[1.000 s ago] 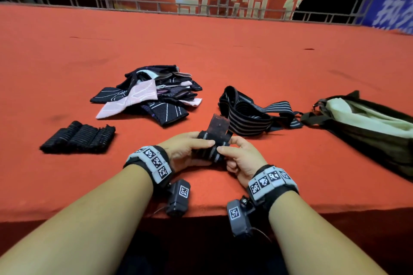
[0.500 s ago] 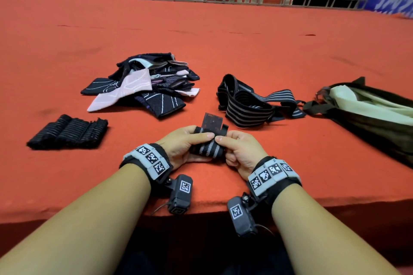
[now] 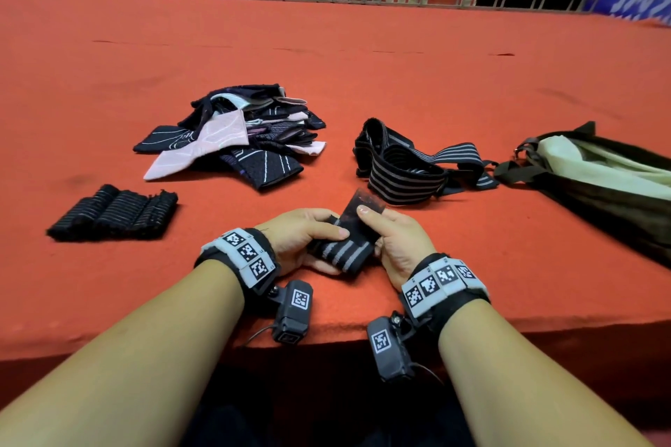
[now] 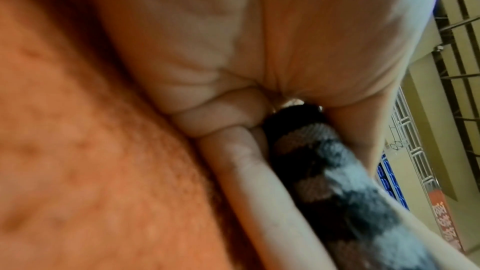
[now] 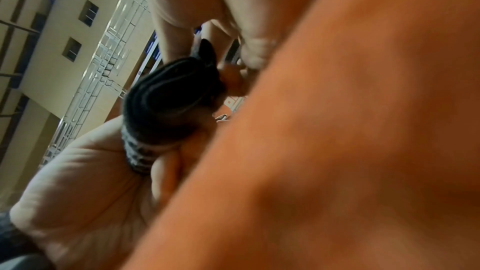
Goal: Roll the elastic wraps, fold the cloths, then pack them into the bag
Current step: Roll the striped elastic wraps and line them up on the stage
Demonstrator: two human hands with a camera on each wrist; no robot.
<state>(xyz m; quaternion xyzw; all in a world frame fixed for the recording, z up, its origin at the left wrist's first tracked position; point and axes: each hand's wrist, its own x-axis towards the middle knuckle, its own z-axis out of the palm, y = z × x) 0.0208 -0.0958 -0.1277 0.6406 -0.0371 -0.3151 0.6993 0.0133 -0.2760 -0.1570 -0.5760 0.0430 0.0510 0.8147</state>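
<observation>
head view, wide angle: a broad red table [image 3: 435, 91] fills the scene. compared with a second ago the whole view has tipped downward, so the railing and banner at the back sit higher and are more cut off.

a dark bag [image 3: 599, 189] with a pale lining lies at the right, running off the frame edge, so its opening cannot be judged. a loose pile of cloths [image 3: 239, 141], dark and pale pink, sits unfolded left of centre. an unrolled striped wrap [image 3: 406, 167] lies in loops between the pile and the bag. a row of finished rolls [image 3: 112, 214] rests at the far left, well apart from the bag.

near the table's front edge both hands hold one striped wrap roll [image 3: 345, 250]. the left hand [image 3: 297, 239] curls round its left end, thumb on top. the right hand [image 3: 395, 243] grips the right end, and its forefinger now presses on the dark end tab [image 3: 363, 207], which a second ago stood up free above the roll. this looks like the closing press on that roll; one wrap and all the cloths are not yet done.

left wrist view, blurred: curled fingers [image 4: 233, 151] against the striped fabric. right wrist view, also blurred: the roll's coiled end. whether the tab has stuck down is hidden, and how many cloths the pile holds is hard to tell.
</observation>
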